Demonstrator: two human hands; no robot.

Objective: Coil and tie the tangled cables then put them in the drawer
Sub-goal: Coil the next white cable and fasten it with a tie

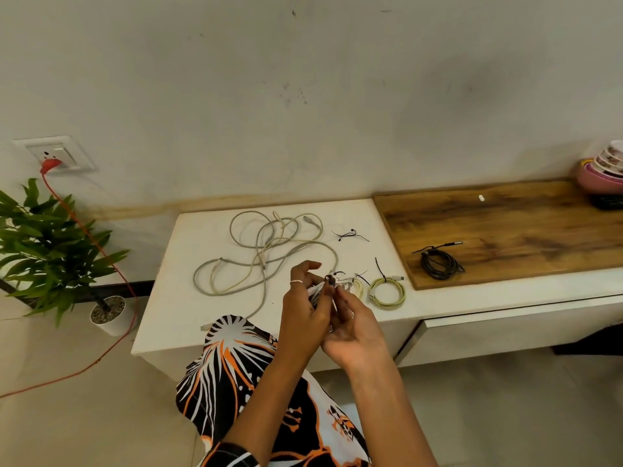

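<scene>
Head view, frame centre: your left hand [305, 311] and right hand [354, 323] both pinch a coiled white cable [323, 288] beside the tangled cables [263, 251].

A potted plant [50, 244] stands on the floor left, an orange cord [101, 257] plugged into the wall socket [55, 153], and stacked bowls [603, 170] far right.

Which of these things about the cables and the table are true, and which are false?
1. A black coiled cable lies on the wooden board. True.
2. Both hands hold a white cable. True: the left hand and the right hand both work on it.
3. The tangled grey cables are already tied. False: they lie loose on the white table.
4. The potted plant stands on the table. False: it stands on the floor.
5. The yellowish coil has a black tie. True.
</scene>
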